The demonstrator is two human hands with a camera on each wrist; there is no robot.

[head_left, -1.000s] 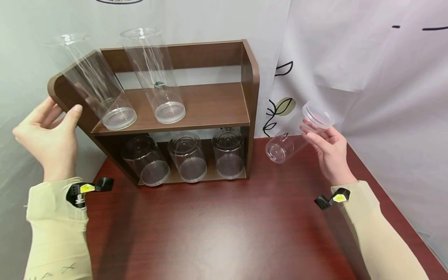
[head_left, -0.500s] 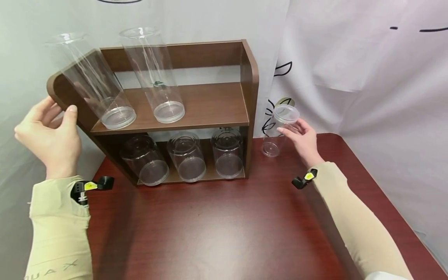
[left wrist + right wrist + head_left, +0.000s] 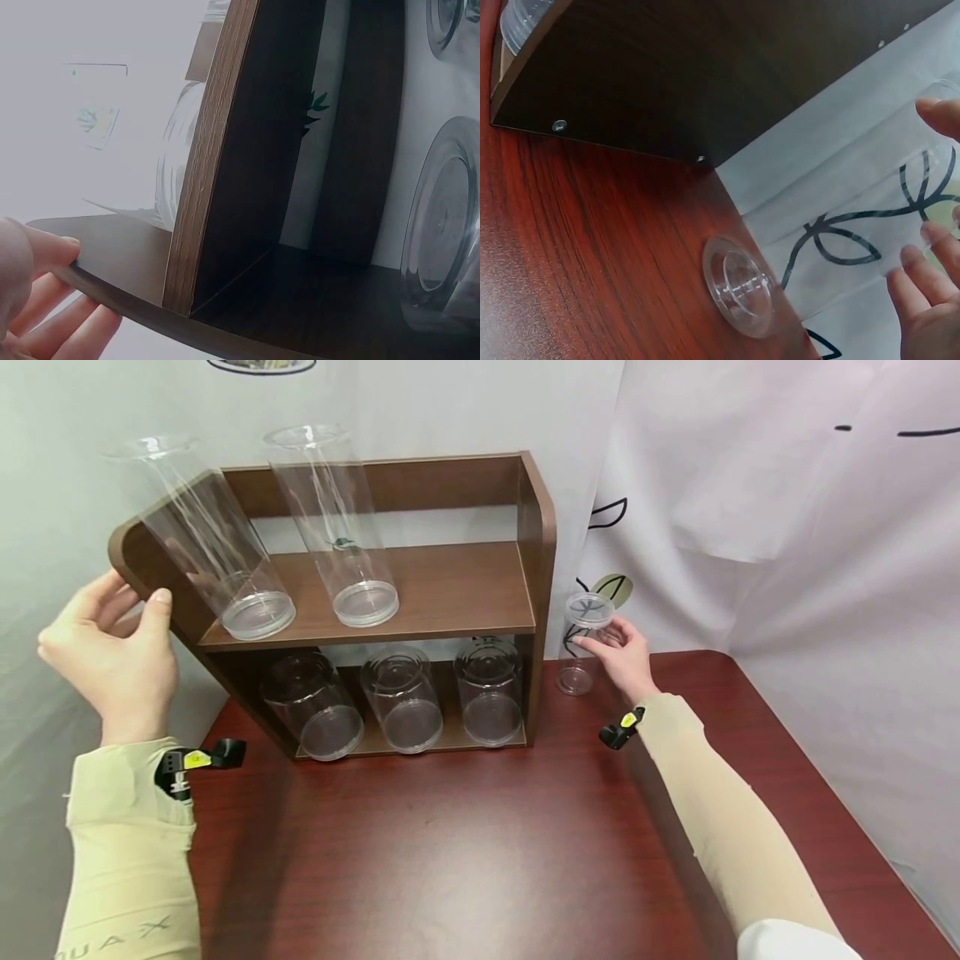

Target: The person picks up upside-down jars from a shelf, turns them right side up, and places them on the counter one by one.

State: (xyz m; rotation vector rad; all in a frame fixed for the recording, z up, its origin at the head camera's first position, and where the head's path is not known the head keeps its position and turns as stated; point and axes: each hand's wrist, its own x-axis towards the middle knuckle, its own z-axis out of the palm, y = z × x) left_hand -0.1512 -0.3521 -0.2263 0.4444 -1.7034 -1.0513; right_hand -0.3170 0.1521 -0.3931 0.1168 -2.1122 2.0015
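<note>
My right hand (image 3: pixel 624 656) pinches a clear plastic jar (image 3: pixel 575 662) near its upper rim, thumb on the near side and fingers behind. The jar stands upright just right of the brown wooden shelf (image 3: pixel 450 578), its round base (image 3: pixel 739 289) right at the tabletop in the right wrist view. With my left hand (image 3: pixel 112 652) I grip the front edge of the shelf's left side panel (image 3: pixel 124 247), thumb inside and fingers outside. Two tall clear jars (image 3: pixel 365 603) stand on the upper board, in its left and middle parts.
Three more clear jars (image 3: pixel 411 720) line the lower level of the shelf. The shelf stands at the back of a reddish-brown table (image 3: pixel 450 843). A pale cloth (image 3: pixel 690 485) with leaf drawings hangs close behind and at the right.
My right hand has moved left toward the shelf and lowered the jar, turning it from tilted to upright. My left hand has kept its grip on the side panel.
</note>
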